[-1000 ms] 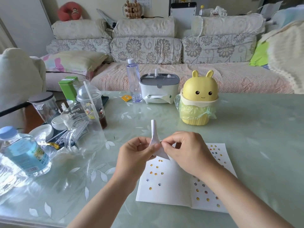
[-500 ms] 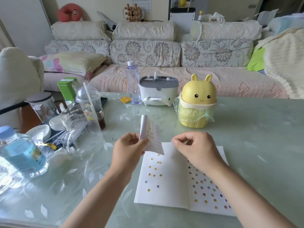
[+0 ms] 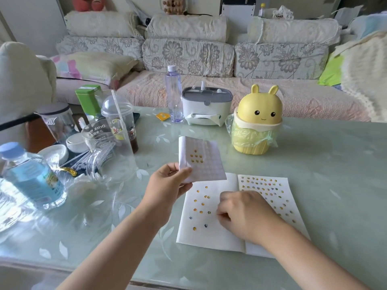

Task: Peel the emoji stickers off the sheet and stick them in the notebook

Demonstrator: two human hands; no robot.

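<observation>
Home living room, floral sofa, cluttered glass-topped table

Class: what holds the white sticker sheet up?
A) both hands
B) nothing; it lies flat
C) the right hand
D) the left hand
D: only the left hand pinches the white sticker sheet, at its lower corner; the right hand is down over the open white notebook.

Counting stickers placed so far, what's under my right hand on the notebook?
The right hand covers part of the notebook near its fold. Stickers show around it; any sticker beneath the hand is hidden.
</observation>
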